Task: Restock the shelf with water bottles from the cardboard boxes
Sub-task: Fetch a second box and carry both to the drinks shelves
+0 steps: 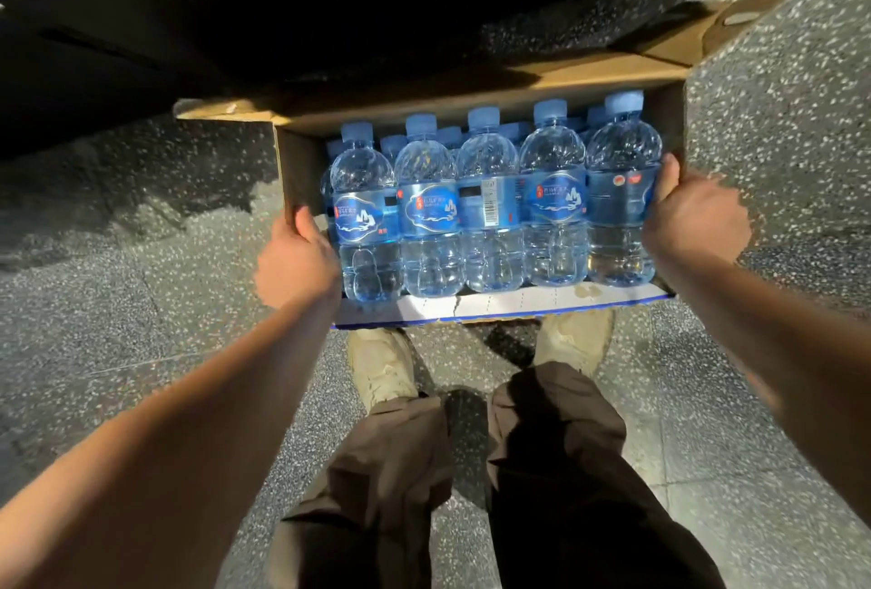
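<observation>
An open cardboard box [292, 169] full of water bottles [490, 207] with blue caps and blue labels fills the middle of the head view, above the floor. Several bottles stand in rows; the near row shows whole. My left hand [297, 258] grips the box's left wall near its front corner. My right hand [693, 211] grips the right wall, thumb over the rim beside the rightmost bottle. The box's front side is folded down, a white flap [499, 306] with a blue edge. No shelf can be made out.
Speckled terrazzo floor [141, 315] lies all around. My two shoes [382, 367] and dark trousers are below the box. A brown flap with a hand hole [707, 28] sticks out at the back right. The area beyond the box is dark.
</observation>
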{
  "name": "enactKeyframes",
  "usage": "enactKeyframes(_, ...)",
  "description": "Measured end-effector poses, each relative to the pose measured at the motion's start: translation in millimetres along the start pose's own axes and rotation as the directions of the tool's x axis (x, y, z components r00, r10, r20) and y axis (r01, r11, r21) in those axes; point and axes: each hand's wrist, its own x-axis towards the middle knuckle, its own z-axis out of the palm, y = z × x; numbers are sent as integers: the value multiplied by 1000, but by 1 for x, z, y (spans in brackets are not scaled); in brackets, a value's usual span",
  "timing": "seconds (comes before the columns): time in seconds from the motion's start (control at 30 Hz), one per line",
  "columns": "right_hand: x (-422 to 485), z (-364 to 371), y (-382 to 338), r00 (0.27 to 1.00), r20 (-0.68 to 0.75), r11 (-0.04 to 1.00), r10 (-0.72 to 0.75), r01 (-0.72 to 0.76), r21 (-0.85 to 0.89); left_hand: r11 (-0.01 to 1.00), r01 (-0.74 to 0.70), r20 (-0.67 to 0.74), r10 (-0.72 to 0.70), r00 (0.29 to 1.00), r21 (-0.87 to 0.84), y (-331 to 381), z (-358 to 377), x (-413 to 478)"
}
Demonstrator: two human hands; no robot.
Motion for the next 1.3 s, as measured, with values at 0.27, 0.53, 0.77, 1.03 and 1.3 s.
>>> enactKeyframes(0.27,6,7,7,999,-27,999,-35,36,33,988,15,-105,-31,994,-152,-2,8,18)
enactKeyframes(0.53,6,0,6,996,12,996,-86,86,19,968,-222,-28,220,975,-114,-5,-6,31)
enactKeyframes(0.77,3,-9,1,994,47,996,-94,93,16,949,-305,182,287,941,79,1,-31,21)
enactKeyframes(1.03,0,-3,-2,999,-4,998,-54,54,-37,971,-174,84,162,983,162,-1,-10,12)
enactKeyframes(1.3,12,4,4,1000,10,996,-17,18,-82,990,-73,75,64,995,122,-8,-5,33)
